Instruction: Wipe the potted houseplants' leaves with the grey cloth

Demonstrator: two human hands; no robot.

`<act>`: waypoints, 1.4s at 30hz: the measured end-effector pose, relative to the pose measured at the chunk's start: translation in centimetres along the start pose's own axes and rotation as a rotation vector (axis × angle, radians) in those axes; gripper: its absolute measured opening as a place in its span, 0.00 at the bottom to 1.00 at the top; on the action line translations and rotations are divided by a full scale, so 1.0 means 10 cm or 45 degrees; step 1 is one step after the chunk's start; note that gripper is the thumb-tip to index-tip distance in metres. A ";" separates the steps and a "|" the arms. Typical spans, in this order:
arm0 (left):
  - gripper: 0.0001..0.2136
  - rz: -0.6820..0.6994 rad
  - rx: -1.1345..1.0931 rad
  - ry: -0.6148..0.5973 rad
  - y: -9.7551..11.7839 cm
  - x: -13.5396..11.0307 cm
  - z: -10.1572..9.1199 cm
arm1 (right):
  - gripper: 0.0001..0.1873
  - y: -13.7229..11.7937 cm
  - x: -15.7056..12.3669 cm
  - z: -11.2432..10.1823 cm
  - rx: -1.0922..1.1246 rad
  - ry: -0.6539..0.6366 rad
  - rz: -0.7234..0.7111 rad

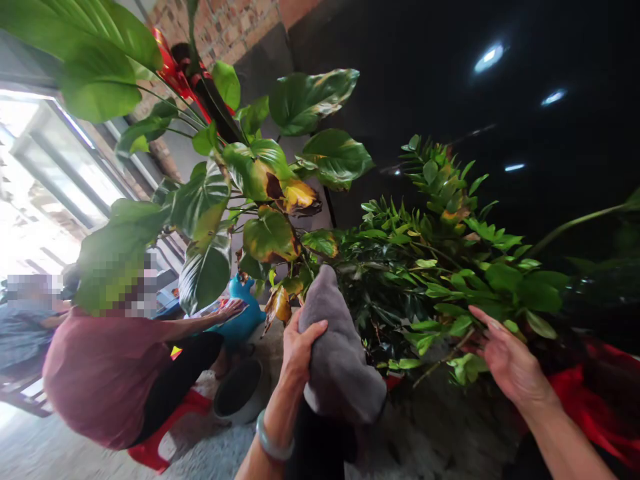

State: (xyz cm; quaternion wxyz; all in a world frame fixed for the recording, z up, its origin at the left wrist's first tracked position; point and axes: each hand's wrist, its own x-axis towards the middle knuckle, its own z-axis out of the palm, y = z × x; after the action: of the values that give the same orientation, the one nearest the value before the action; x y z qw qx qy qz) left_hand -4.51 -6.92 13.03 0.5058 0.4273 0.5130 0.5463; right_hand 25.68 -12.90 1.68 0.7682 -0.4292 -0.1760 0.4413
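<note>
My left hand [299, 350] is closed on a grey cloth [336, 347] that hangs in folds in front of the plants. A pale bangle sits on that wrist. My right hand [505, 353] is open, fingers spread, touching a stem of the small-leaved green plant [440, 267] from the right. The big-leaved plant [250, 180] with yellow and brown patches rises just left of the cloth.
A person in a maroon top [105, 373] sits on a red stool [160, 433] at the left, a hand near a blue object [245, 313]. A grey pot [243, 393] stands on the floor. Red material [595, 393] lies at the right. A brick wall [225, 27] stands behind.
</note>
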 end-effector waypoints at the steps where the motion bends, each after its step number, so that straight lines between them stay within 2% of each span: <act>1: 0.22 -0.041 -0.014 -0.002 -0.02 0.05 0.06 | 0.17 0.01 0.01 0.01 0.001 -0.008 -0.004; 3: 0.18 -0.228 -0.004 -0.126 -0.20 0.04 0.18 | 0.18 0.04 0.02 0.01 -0.008 -0.028 -0.028; 5: 0.16 -0.432 0.032 -0.340 -0.44 -0.09 0.26 | 0.18 0.07 0.04 -0.01 -0.027 -0.044 -0.059; 7: 0.18 -0.544 0.047 -0.539 -0.61 -0.27 0.29 | 0.20 0.10 0.05 -0.04 -0.052 -0.045 -0.076; 8: 0.20 -0.547 0.042 -0.604 -0.62 -0.34 0.28 | 0.20 0.10 0.05 -0.05 -0.065 -0.039 -0.084; 11: 0.27 -0.359 0.024 -0.618 -0.42 -0.39 0.23 | 0.19 0.08 0.03 -0.07 -0.083 -0.009 -0.086; 13: 0.29 -0.168 -0.007 -0.497 -0.18 -0.28 0.18 | 0.17 0.06 0.02 -0.06 -0.069 0.018 -0.080; 15: 0.28 -0.020 -0.045 -0.286 0.00 -0.09 0.16 | 0.17 0.05 0.02 -0.05 -0.049 0.031 -0.061; 18: 0.23 0.019 -0.056 -0.009 0.00 0.15 0.17 | 0.18 0.06 0.02 -0.05 -0.045 0.006 -0.059; 20: 0.21 -0.080 0.016 0.019 -0.14 0.20 0.19 | 0.19 0.08 0.03 -0.06 -0.049 -0.016 -0.081; 22: 0.22 -0.169 0.114 -0.090 -0.31 0.13 0.22 | 0.20 0.09 0.04 -0.06 -0.044 -0.025 -0.084; 24: 0.24 -0.201 0.152 -0.285 -0.42 -0.02 0.24 | 0.20 0.09 0.04 -0.06 -0.044 -0.027 -0.065; 27: 0.27 -0.163 0.129 -0.544 -0.39 -0.23 0.29 | 0.19 0.06 0.02 -0.03 -0.031 0.027 -0.035; 30: 0.27 0.078 0.153 -0.560 -0.18 -0.27 0.39 | 0.17 0.03 0.00 0.00 -0.012 0.072 -0.043; 33: 0.27 0.247 0.153 -0.485 -0.06 -0.11 0.53 | 0.15 0.04 0.01 0.00 0.010 0.067 -0.039; 37: 0.25 0.211 0.265 -0.471 -0.30 0.05 0.62 | 0.15 0.07 0.03 -0.02 0.003 0.029 -0.084; 40: 0.25 0.146 0.496 -0.668 -0.46 -0.01 0.57 | 0.16 0.06 0.02 -0.03 -0.007 0.022 -0.105; 42: 0.25 0.177 0.531 -0.819 -0.40 -0.06 0.55 | 0.15 0.03 0.01 -0.03 0.005 0.062 -0.106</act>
State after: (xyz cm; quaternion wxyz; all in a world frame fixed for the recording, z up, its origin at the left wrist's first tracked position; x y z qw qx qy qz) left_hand 1.46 -6.99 9.68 0.5047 0.7043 0.3980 0.3013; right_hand 25.74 -12.93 1.26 0.7906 -0.4307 -0.1742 0.3988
